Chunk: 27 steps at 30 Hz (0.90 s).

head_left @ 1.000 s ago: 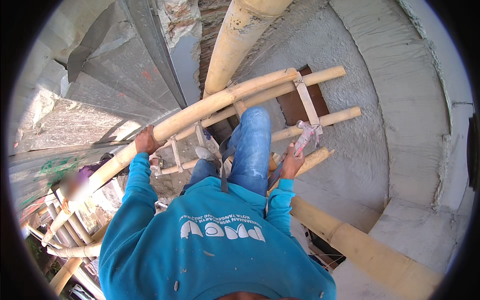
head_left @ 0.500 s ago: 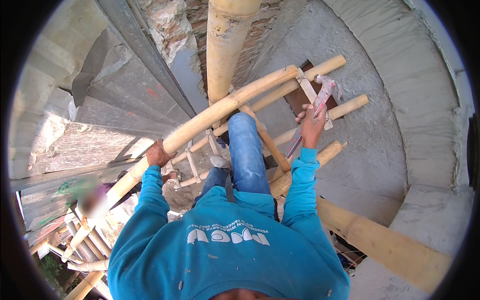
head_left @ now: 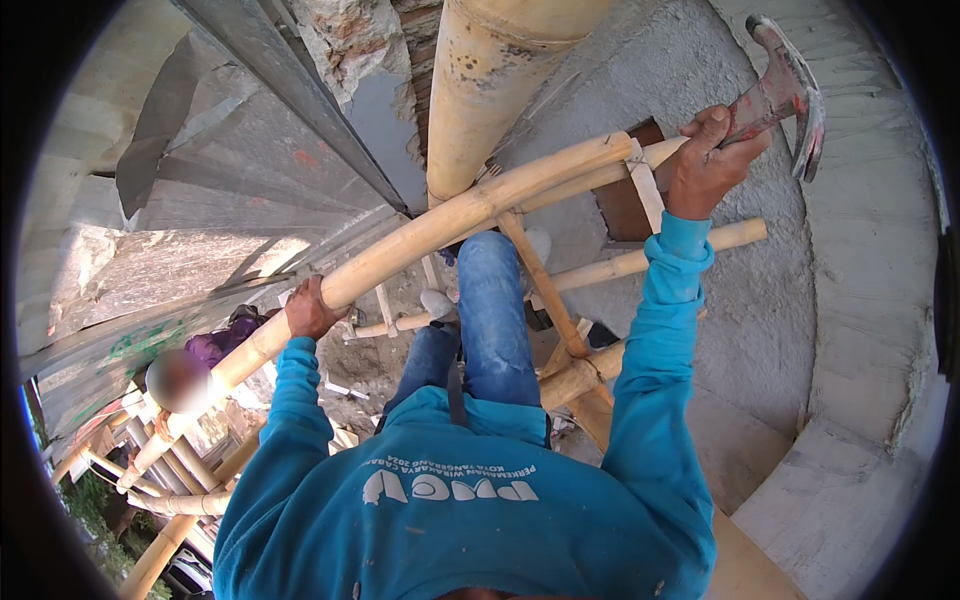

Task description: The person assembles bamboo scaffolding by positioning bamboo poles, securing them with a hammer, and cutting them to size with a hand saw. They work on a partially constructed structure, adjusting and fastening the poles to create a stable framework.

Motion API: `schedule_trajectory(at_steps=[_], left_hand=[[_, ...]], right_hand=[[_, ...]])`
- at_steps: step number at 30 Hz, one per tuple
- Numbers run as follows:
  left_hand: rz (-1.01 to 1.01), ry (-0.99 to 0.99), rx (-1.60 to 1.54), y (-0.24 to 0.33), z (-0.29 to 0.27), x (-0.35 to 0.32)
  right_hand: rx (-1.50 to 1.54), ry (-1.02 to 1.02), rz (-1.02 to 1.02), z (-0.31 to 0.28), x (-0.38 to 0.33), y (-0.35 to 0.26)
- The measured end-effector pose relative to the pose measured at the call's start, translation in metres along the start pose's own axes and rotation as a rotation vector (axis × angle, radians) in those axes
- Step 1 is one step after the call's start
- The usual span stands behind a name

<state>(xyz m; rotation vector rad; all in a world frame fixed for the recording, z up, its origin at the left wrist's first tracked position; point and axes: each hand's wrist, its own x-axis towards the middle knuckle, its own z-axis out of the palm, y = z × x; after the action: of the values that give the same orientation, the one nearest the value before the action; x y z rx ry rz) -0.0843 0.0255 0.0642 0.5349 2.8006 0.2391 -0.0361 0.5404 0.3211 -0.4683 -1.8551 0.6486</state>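
1. High on a bamboo scaffold beside a rough plastered wall, the person looks straight down past a blue long-sleeved shirt and jeans.
2. The right hand is raised and closed around the handle of a claw hammer; its steel head sits near the top right of the view, above the scaffold joint.
3. The left hand is wrapped around the long slanting bamboo pole, gripping it from below.
4. A thick upright bamboo post crosses that pole; thinner cross poles run out beneath the hammer, and a pale strap binding shows at the joint.
5. As far as can be judged, the frame is lashed and bearing the person's weight; the hammer is lifted clear of the bamboo, so any striking at the joint looks undone as yet.
6. Corrugated metal sheets lie below left.
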Motion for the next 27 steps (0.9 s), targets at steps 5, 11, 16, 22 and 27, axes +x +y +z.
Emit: schedule_trajectory(at_steps=[5, 11, 16, 22, 27], left_hand=[[0.025, -0.015, 0.022, 0.001, 0.004, 0.000], [-0.020, -0.018, 0.014, 0.003, -0.002, 0.002], [0.010, -0.005, -0.009, -0.001, 0.001, 0.001], [0.044, 0.005, -0.015, -0.001, 0.011, 0.006], [0.044, 0.072, 0.049, -0.005, 0.007, 0.001]], right_hand=[[-0.689, -0.690, 0.196, 0.002, -0.083, 0.195], [-0.540, -0.517, 0.027, 0.004, 0.005, 0.123], [-0.185, -0.108, -0.129, 0.014, 0.030, 0.059], [-0.574, -0.592, 0.198, -0.005, -0.088, 0.216], [-0.515, -0.595, 0.133, -0.015, -0.025, 0.144]])
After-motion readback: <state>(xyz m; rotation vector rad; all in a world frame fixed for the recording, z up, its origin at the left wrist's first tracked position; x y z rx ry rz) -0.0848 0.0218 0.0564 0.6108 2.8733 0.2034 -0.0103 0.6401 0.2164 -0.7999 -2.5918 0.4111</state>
